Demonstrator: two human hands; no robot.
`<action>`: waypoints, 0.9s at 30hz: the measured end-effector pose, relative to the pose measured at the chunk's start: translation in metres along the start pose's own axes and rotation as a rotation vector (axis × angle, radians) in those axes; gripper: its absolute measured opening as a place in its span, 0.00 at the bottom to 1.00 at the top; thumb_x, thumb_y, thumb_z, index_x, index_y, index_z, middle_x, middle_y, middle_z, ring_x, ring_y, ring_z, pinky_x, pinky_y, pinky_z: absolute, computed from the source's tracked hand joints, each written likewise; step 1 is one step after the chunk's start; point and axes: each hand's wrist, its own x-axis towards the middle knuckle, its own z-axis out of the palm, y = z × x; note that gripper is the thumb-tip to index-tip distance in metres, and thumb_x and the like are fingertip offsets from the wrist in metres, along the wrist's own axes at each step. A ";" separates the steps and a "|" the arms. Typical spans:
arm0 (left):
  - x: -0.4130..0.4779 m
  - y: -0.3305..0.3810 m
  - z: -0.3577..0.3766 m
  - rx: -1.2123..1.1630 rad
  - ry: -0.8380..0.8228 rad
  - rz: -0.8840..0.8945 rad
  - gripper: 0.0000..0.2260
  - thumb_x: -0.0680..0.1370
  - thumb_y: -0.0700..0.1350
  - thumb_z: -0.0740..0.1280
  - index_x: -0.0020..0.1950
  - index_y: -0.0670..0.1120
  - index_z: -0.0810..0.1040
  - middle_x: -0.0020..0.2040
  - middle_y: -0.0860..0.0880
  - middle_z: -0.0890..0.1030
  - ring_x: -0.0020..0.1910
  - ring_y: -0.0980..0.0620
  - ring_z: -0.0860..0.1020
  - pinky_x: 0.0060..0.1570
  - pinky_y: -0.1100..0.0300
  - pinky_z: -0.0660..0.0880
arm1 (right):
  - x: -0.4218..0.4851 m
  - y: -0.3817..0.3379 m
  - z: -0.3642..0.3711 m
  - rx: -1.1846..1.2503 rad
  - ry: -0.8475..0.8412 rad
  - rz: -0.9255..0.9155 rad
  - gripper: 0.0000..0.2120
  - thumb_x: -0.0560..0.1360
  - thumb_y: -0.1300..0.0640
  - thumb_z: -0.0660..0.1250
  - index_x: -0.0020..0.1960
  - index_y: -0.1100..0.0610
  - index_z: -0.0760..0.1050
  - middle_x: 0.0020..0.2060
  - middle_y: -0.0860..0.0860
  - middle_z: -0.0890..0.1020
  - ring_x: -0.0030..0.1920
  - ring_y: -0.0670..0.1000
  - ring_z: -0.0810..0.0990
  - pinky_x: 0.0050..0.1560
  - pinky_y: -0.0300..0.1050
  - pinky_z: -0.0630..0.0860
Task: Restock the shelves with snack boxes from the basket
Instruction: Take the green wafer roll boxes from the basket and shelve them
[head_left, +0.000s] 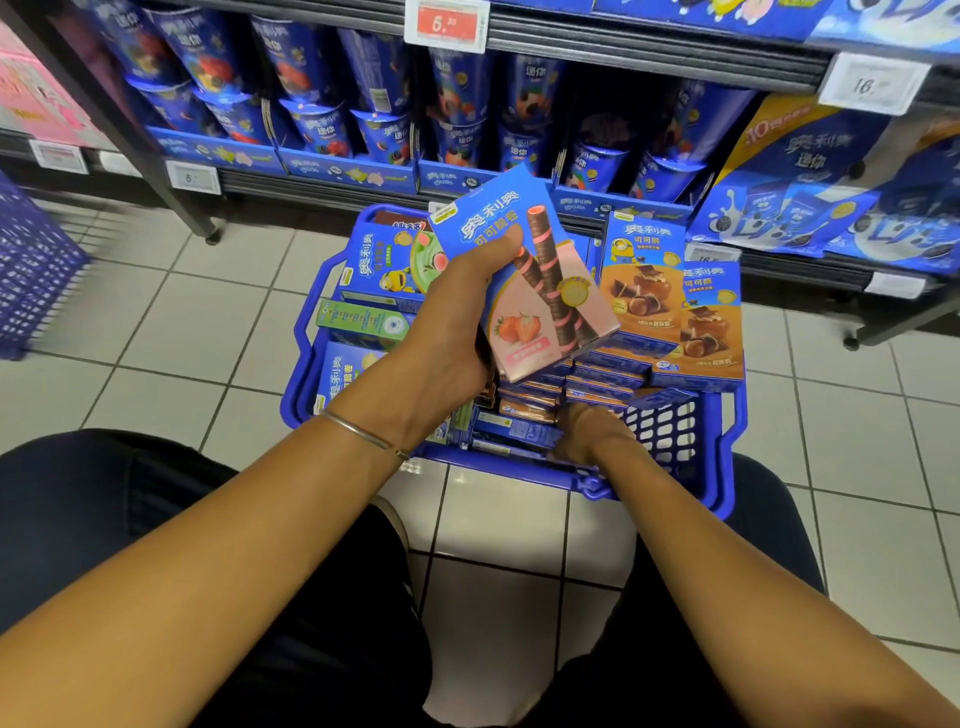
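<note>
Pinching the strawberry box (524, 312) in the left grip (457, 322) above the basket's (719, 467) middle, long side tipped toward the shelf (322, 183) ahead; right grip (587, 431) low by the near right corner, fingers hidden.

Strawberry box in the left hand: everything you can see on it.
The strawberry box looks like closed cardboard: blue top with white lettering, pink lower half with a strawberry, two dark wafer rolls striped pink, a round gold seal. It is tilted, top leaning left, above the blue basket. The left hand grips its left edge, thumb across the front.
</note>
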 end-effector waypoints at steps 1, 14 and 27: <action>0.002 0.000 -0.001 -0.011 -0.006 -0.001 0.21 0.85 0.52 0.65 0.72 0.38 0.77 0.65 0.38 0.82 0.71 0.33 0.77 0.72 0.33 0.73 | -0.003 0.000 -0.003 0.023 0.014 -0.016 0.28 0.74 0.48 0.73 0.70 0.56 0.72 0.64 0.57 0.79 0.64 0.60 0.78 0.64 0.52 0.76; 0.016 0.037 -0.003 -0.097 0.057 0.310 0.14 0.84 0.48 0.68 0.66 0.41 0.79 0.65 0.36 0.81 0.63 0.35 0.81 0.68 0.28 0.74 | -0.091 0.004 -0.052 1.162 0.523 -0.514 0.04 0.73 0.48 0.67 0.41 0.47 0.77 0.41 0.45 0.82 0.42 0.47 0.81 0.38 0.40 0.75; 0.025 0.052 -0.023 0.061 0.433 0.544 0.19 0.82 0.51 0.73 0.64 0.37 0.80 0.56 0.42 0.87 0.53 0.44 0.87 0.49 0.46 0.86 | -0.109 -0.026 -0.086 2.084 0.520 -0.524 0.15 0.78 0.52 0.59 0.38 0.49 0.81 0.40 0.48 0.85 0.44 0.50 0.85 0.46 0.44 0.80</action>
